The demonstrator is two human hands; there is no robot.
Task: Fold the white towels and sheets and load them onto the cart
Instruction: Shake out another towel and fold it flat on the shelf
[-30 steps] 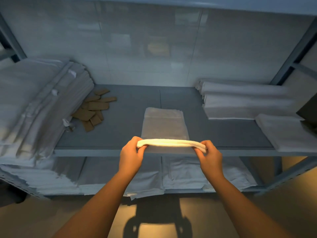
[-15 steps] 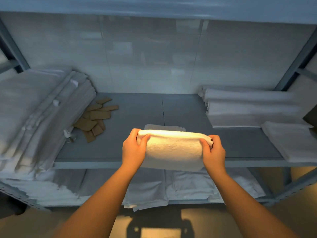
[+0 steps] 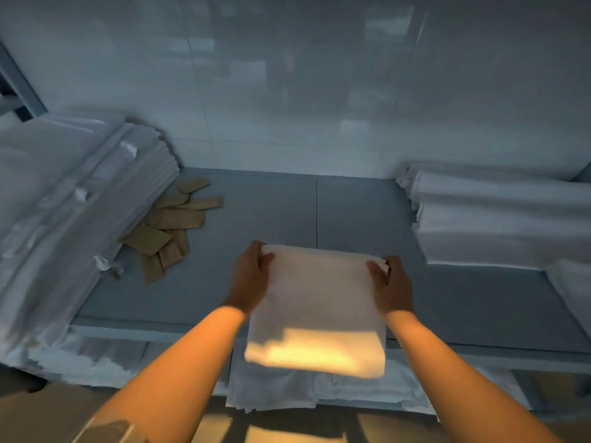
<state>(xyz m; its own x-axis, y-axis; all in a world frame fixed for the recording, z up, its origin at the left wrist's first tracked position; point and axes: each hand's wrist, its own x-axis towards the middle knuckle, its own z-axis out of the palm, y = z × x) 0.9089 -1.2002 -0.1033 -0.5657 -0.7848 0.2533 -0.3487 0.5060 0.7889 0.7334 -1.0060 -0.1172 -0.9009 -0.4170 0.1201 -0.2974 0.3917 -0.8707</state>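
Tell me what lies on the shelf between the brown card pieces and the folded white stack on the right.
Bare grey shelf lies between the brown card pieces and the right stack; nearer the front, the held towel overlaps that stretch, in the head view.

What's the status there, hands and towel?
Left hand and right hand grip the folded white towel by its far corners. Towel hangs over the shelf edge. Nothing blocking.

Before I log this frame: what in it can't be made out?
- Cart: not in the head view.
- Shelf under the towel: hidden by the towel; whether the towel touches it is unclear.
- Towel's fold layers: blurred by motion.
- Brown pieces: too blurred to identify.
- Left stack and right stack: cut off by the frame edges.
- Left hand, right hand: fingers behind the towel hidden.
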